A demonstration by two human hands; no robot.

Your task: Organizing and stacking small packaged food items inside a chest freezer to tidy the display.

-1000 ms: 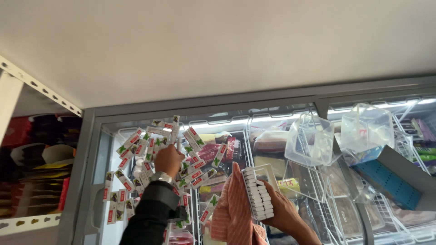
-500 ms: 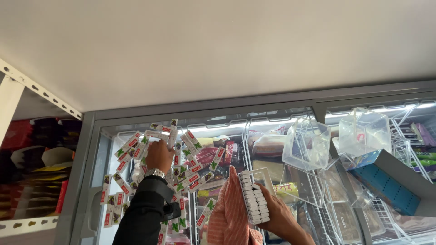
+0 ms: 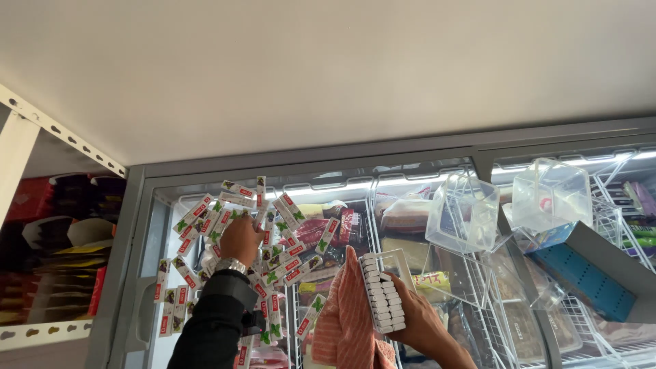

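Two hands are up against the glass lid of a freezer (image 3: 137, 225). The left hand (image 3: 240, 239) has its grip pinched together on one little packet (image 3: 260, 202), a thin white one with red and green on it. This packet sits near the top left corner of the lid, in the middle of lots of the same little packets (image 3: 287, 263) spread over the glass. A silver watch (image 3: 231, 265) and a dark sleeve (image 3: 217, 321) are on that arm.

The right hand (image 3: 415, 320) has its grip clamped on a clear box (image 3: 384, 294) full of small white sticks stacked in a row. A pink striped cloth (image 3: 350, 321) hangs just beside that hand, touching the box. They are near the middle of the lid, low down.

Farther right, two empty clear tubs (image 3: 465, 213) rest on the glass, and a blue box (image 3: 581, 277) lies beside them. Frozen food shows under the glass. Off the left edge stands a white metal shelf (image 3: 27, 137) with dark things on it.
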